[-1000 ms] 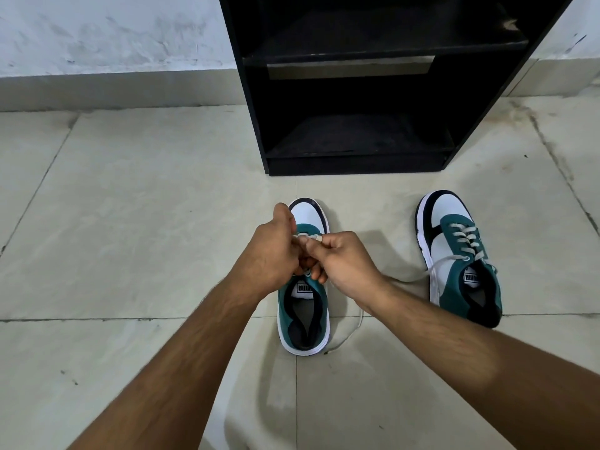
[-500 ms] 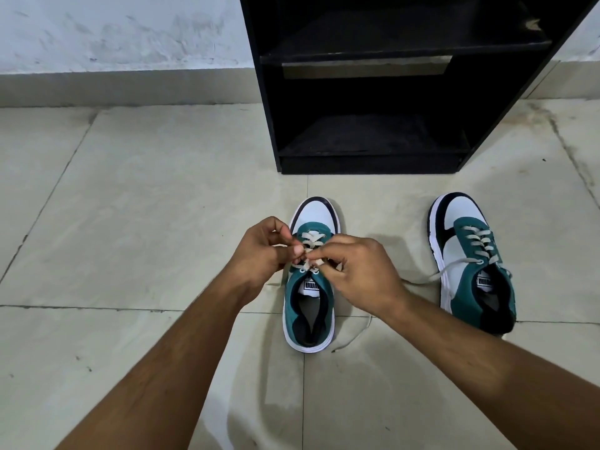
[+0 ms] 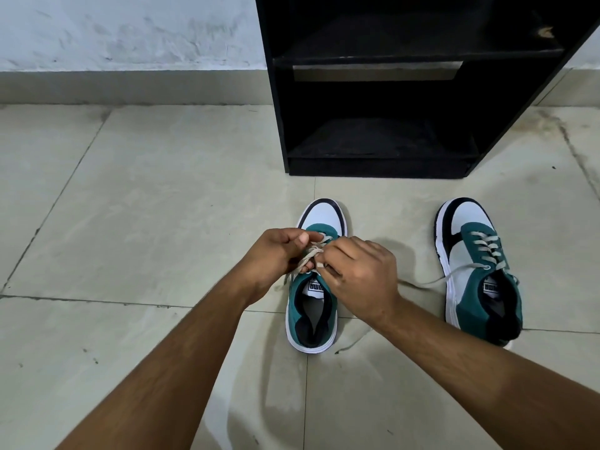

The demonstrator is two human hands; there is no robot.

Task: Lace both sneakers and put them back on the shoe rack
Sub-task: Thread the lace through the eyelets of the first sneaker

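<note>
Two green, white and black sneakers stand on the tiled floor, toes toward the rack. Over the left sneaker (image 3: pixel 313 306) my left hand (image 3: pixel 276 253) pinches the beige lace (image 3: pixel 308 254) at its left side, and my right hand (image 3: pixel 360 274) pinches the same lace at the eyelets on the right. A loose end of this lace (image 3: pixel 352 344) trails on the floor by the heel. The right sneaker (image 3: pixel 477 267) stands apart, laced most of the way, with one lace end (image 3: pixel 431 282) lying out to its left. The black shoe rack (image 3: pixel 402 92) stands just beyond, shelves bare.
A pale wall with a grey skirting (image 3: pixel 130 86) runs along the back. Beige floor tiles (image 3: pixel 146 206) with dark grout lines spread to the left and right of the shoes.
My hands have drawn back from the toe toward the upper eyelets of the left sneaker, with a lace crossing now showing between them. The view has shifted a little left.
</note>
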